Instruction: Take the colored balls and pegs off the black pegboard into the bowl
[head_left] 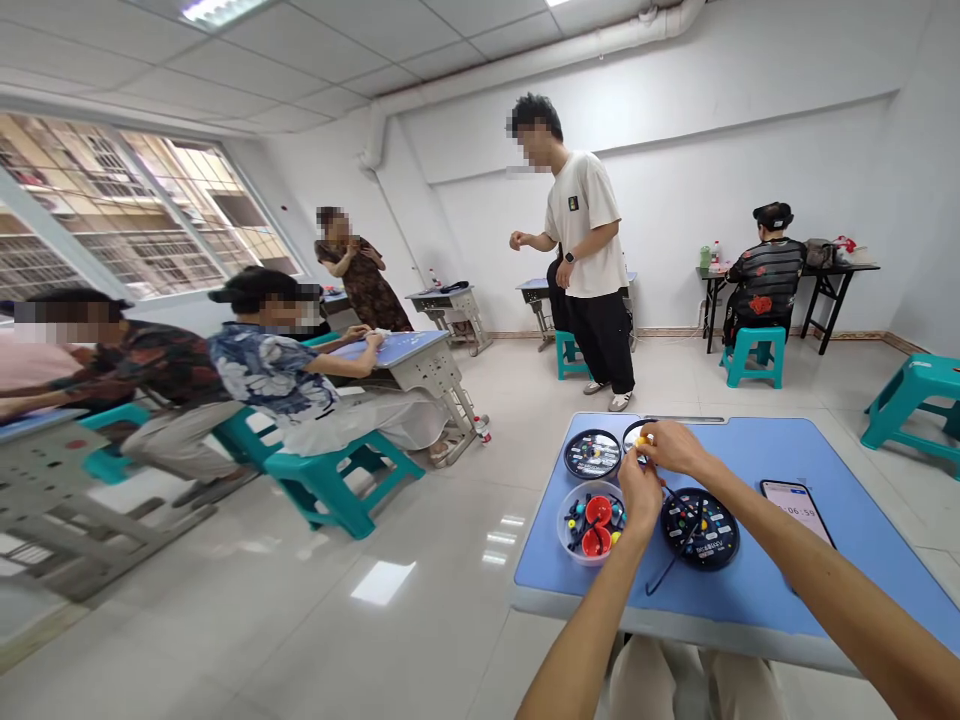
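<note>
Above the far middle of the desk, my left hand [641, 492] and my right hand [673, 446] meet with their fingertips pinched together. Between them shows a small yellow ball-like piece [642, 443]; both hands seem to grip it, though fingers cover part of it. Just right of my left wrist, thin black rods [661, 574] stretch over a black round disc [712, 550] printed with planets. Left of my hands is a clear round tub [562, 538] with red cups [598, 511], black connectors and small coloured balls. Another black disc [592, 454] lies behind the tub, and a third [630, 434] is partly hidden by my hands.
A phone [796, 510] showing a timer lies on the right of the blue desk [540, 560]. Beyond the desk stands a person in a white shirt [589, 230]. Seated people work at desks to the left. A teal stool [911, 400] stands at right.
</note>
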